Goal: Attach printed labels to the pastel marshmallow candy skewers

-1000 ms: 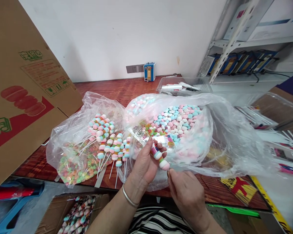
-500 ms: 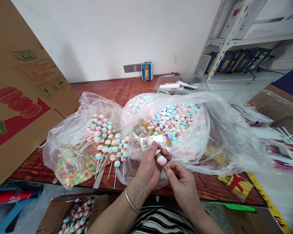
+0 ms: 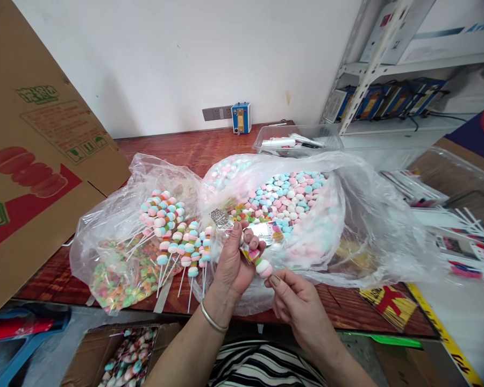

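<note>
My left hand (image 3: 234, 263) is closed around a clear printed bag (image 3: 271, 232) with a marshmallow candy skewer (image 3: 263, 267) partly inside it. The skewer's pink-and-white lower end sticks out below the fingers. Just under that end, thumb and finger of my right hand (image 3: 300, 301) pinch together at the skewer's stick, which the fingers mostly cover. Finished-looking marshmallow skewers (image 3: 191, 247) with white sticks lie to the left. Behind my hands, a large plastic bag (image 3: 371, 215) holds loose pink, blue and white marshmallows (image 3: 294, 199).
Colourful gummies (image 3: 125, 279) lie in plastic at the left. A big cardboard box (image 3: 36, 140) stands beside them. Below the table edge an open carton (image 3: 129, 357) holds wrapped candies. A clear tray (image 3: 298, 140) is at the back; printed bags and sticks (image 3: 463, 242) lie right.
Both hands have shifted slightly; the left moved left and turned, showing more of the printed bag around the skewer. The right hand keeps its pinch just below the lowest marshmallow.
</note>
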`<state>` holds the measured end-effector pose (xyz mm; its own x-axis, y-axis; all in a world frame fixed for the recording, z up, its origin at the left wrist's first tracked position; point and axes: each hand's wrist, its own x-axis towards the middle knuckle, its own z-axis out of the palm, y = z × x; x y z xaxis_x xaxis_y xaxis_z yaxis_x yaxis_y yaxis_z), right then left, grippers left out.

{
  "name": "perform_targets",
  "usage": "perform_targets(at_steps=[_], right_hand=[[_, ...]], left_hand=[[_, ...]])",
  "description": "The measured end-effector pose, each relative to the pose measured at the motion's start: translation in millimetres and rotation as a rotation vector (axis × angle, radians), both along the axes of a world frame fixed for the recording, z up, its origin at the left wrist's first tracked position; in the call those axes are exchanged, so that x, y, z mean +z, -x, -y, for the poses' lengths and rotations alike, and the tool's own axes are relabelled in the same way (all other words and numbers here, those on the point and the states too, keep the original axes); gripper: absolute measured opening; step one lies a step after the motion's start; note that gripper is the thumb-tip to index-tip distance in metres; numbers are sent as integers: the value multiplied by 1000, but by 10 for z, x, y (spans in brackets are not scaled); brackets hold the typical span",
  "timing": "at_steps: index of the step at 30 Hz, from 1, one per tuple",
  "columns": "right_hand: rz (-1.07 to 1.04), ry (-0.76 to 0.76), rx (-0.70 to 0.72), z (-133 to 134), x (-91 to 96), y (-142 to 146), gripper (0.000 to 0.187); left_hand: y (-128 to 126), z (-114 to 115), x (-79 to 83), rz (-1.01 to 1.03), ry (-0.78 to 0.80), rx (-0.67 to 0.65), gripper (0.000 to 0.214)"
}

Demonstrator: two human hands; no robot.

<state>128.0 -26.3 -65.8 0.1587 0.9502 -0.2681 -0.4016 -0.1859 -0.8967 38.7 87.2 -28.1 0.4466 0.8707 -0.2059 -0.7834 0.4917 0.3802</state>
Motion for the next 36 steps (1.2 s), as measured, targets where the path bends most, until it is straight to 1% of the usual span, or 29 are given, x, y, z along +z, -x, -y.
perform_targets(at_steps=[2, 3, 5, 6, 9, 13, 14, 17, 18, 19, 20, 21, 22, 23, 24, 26, 28, 29, 30, 32, 35, 36], right_hand=[[-174, 37, 56, -4, 9, 18, 35], [-210, 42, 67, -12, 8, 27, 34], [-176, 23, 35, -47, -1, 42, 34], [-103, -1, 1, -72, -6, 47, 34], [273, -105, -96, -141, 1, 42, 33], [827, -250, -105, -118, 10, 2, 20], [980, -309, -129, -94, -5, -11, 18], [1452, -514, -263, -22, -83, -44, 17], [1564, -568, -296, -4, -107, -49, 16], [1629, -612, -306, 10, -124, -49, 14], [1636, -647, -295, 23, -131, -42, 14], [1582, -668, -269, 34, -129, -29, 14], [1473, -659, -222, 45, -119, -10, 14], [1322, -610, -161, 55, -106, 12, 16], [1145, -526, -101, 61, -91, 37, 18], [782, -316, -26, 60, -76, 83, 22], [520, -172, -22, 37, -86, 107, 25], [446, -143, -34, 19, -98, 107, 26], [407, -134, -44, 1, -109, 99, 26], [413, -138, -65, -26, -125, 65, 26], [478, -143, -96, -25, -117, 5, 26], [475, -136, -95, -18, -109, -8, 26]], left_hand=[[-18, 25, -12, 25, 6, -31, 20], [-29, 41, -17, 27, 3, -43, 21], [-61, 85, -28, -3, -14, -59, 20], [-82, 110, -34, -33, -23, -64, 19], [-131, 163, -48, -105, -18, -59, 19], [-102, 126, -50, -76, 34, -28, 18], [-82, 104, -50, -71, 43, -12, 17], [-29, 46, -53, -81, 56, 45, 20], [-19, 33, -55, -88, 57, 54, 21], [-15, 24, -58, -94, 57, 56, 21], [-16, 18, -60, -97, 55, 56, 20], [-21, 14, -62, -100, 48, 57, 19], [-30, 14, -64, -103, 37, 61, 18], [-41, 18, -66, -107, 24, 67, 18], [-55, 26, -70, -111, 7, 71, 18], [-89, 62, -82, -119, -24, 56, 17], [-125, 117, -99, -132, -33, 18, 17], [-139, 144, -107, -142, -33, -4, 18], [-148, 166, -113, -150, -27, -22, 18], [-142, 173, -115, -144, -1, -36, 23], [-69, 76, -92, -115, 22, 12, 39], [-34, 26, -81, -105, 16, 35, 41]])
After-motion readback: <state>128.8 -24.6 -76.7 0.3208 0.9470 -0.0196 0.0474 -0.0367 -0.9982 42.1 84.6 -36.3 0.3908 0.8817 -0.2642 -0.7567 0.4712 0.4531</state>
